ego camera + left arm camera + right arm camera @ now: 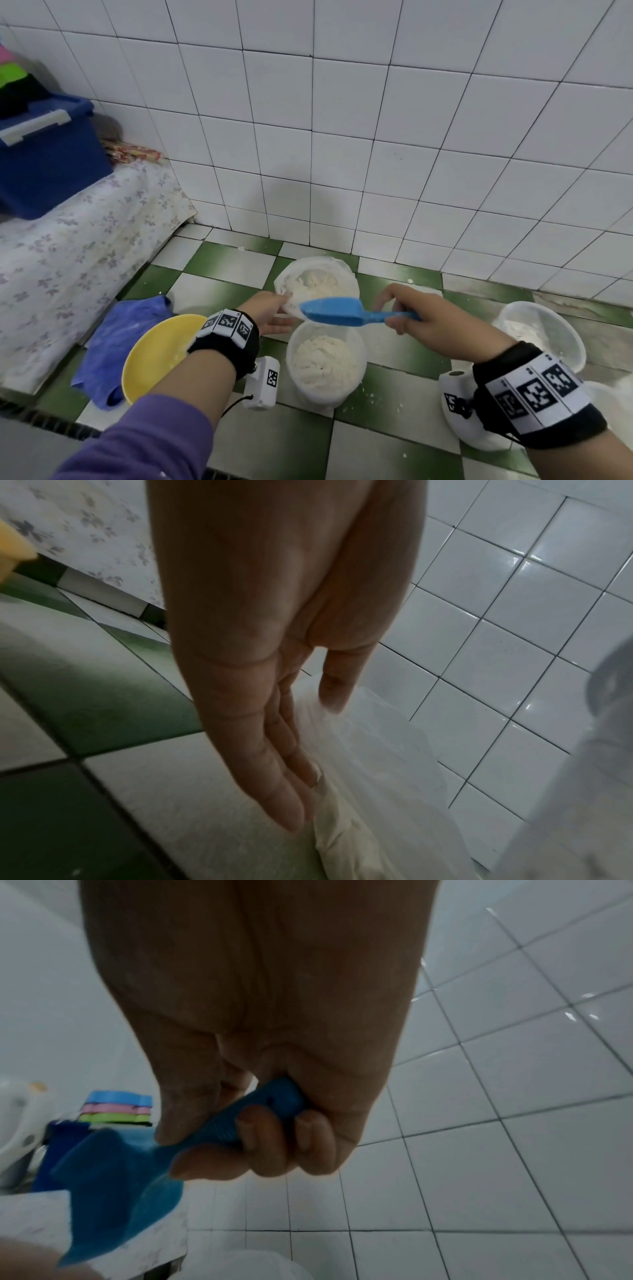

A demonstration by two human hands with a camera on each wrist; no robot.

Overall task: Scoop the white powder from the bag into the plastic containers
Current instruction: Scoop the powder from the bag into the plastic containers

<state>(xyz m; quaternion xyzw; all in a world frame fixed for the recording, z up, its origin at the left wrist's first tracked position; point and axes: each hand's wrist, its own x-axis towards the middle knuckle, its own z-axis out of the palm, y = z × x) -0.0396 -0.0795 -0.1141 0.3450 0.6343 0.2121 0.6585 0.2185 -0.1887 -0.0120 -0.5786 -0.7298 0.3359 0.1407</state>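
A white plastic bag [317, 279] [363, 750] of white powder stands open on the tiled floor by the wall. Just in front of it stands a clear plastic container [325, 365], well filled with powder. My left hand [275, 311] [257, 669] pinches the bag's near rim between thumb and straight fingers. My right hand [411, 317] [274, 1137] grips the handle of a blue scoop [330, 310] [116, 1175], which hangs level above the gap between bag and container. No powder shows heaped on the scoop. A second clear container [544, 334], nearly empty, stands at the right.
A yellow bowl [159, 353] and a blue cloth [116, 342] lie on the floor at the left. Beyond them is a floral-covered platform [68, 260] with a blue box [48, 161]. The white tiled wall [411, 154] rises close behind the bag. Powder is spilled on the floor.
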